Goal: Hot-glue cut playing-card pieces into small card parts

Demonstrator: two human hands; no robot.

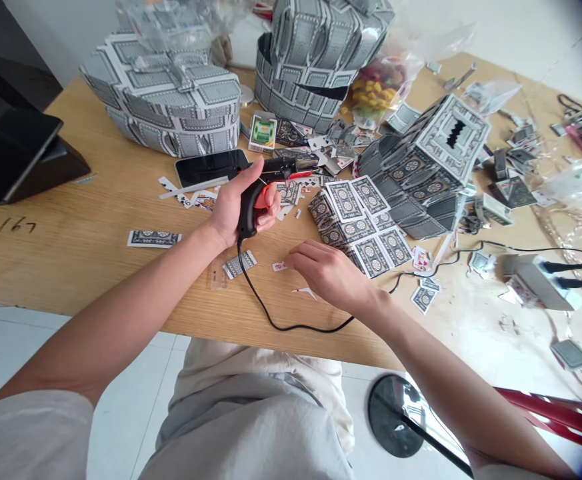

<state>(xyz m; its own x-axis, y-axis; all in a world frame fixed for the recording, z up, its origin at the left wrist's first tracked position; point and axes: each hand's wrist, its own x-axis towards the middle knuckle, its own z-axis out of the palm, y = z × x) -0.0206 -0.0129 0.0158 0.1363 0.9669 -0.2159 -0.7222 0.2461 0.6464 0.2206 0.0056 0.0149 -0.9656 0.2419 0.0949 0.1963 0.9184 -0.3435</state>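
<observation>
Left hand (228,208) gripping a glue gun (249,212); right hand (325,272) curled beside a card scrap (278,267), any pinch hidden from view. Adjacent lies the card block (358,229), apparently largely formed; beyond, larger card structures (171,100) stand assembled, loose cards (423,299) unattached.

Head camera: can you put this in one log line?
left hand: grips black glue gun; right hand: at card scrap, grip unclear; patterned card block: on table, near right hand
</observation>
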